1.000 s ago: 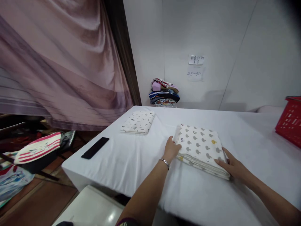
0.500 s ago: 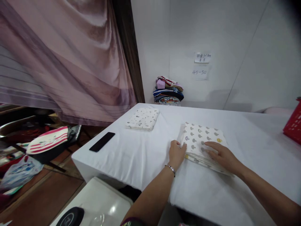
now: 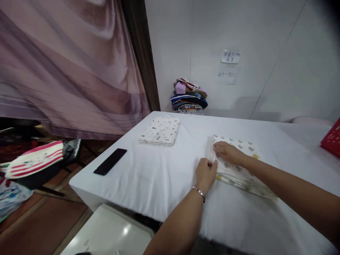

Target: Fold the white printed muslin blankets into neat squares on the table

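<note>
A folded white cloth [image 3: 245, 174] with grey mushroom-like shapes and a yellow one lies on the white-covered table [image 3: 148, 177], its layers showing along the near edge. My left hand [image 3: 206, 173] closes on its near left corner, thumb on top and fingers curled at the side. Reaching across the cloth, my right hand [image 3: 228, 153] has its fingertips bent together at the left edge, just beyond my left hand. Part of the pattern is hidden under my right hand and forearm. Farther left lies another folded white cloth [image 3: 161, 131] with small dark prints, untouched.
A black phone [image 3: 110, 162] rests near the table's left edge. Against the wall stands a stack of folded fabrics [image 3: 189, 98]. A red basket [image 3: 332, 140] is at the far right. A white stool [image 3: 108, 230] stands below the table; a pink curtain [image 3: 87, 71] hangs at left.
My right hand has moved left over the cloth, from its right side to its left edge. My left hand stays at the near left corner. The view has shifted slightly.
</note>
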A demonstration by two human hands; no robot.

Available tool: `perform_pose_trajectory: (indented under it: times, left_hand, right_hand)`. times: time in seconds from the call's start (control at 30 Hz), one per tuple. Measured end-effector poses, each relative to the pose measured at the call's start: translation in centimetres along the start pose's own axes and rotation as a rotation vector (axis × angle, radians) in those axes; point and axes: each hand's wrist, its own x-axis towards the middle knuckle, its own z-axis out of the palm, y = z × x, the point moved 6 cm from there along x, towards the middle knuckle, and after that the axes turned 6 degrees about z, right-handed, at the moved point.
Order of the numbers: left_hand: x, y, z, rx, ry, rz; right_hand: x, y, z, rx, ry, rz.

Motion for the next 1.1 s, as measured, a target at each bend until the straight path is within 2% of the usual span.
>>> perform_pose_trajectory:
  times: [0.13,0.3,0.5,0.73,0.93,1.1]
  left_hand:
    - [0.4,-0.7,0.0,-0.06,0.021,-0.055]
    - [0.5,-0.4,0.3,-0.059,-0.042,-0.055]
    - [0.4,-0.5,0.2,-0.074,-0.036,-0.104]
    - [0.5,-0.7,0.4,-0.066,-0.03,-0.079]
    - [0.5,-0.5,0.2,-0.072,-0.008,-0.063]
    - [0.6,-0.4,0.3,-0.082,-0.024,-0.066]
  right_hand:
    - [0.7,0.0,0.1,-0.071,-0.068,-0.063]
    - [1.2,0.0,0.2,-0.058,-0.155,-0.119]
    - [1.6,0.5,0.5,-0.049,-0.23,-0.155]
    - [2.2,-0.1,-0.1,-0.054,-0.269,-0.213]
    - [2.6,-0.4,-0.6,-0.05,-0.283,-0.202]
    - [2.9,0.0,0.2,-0.031,-0.323,-0.199]
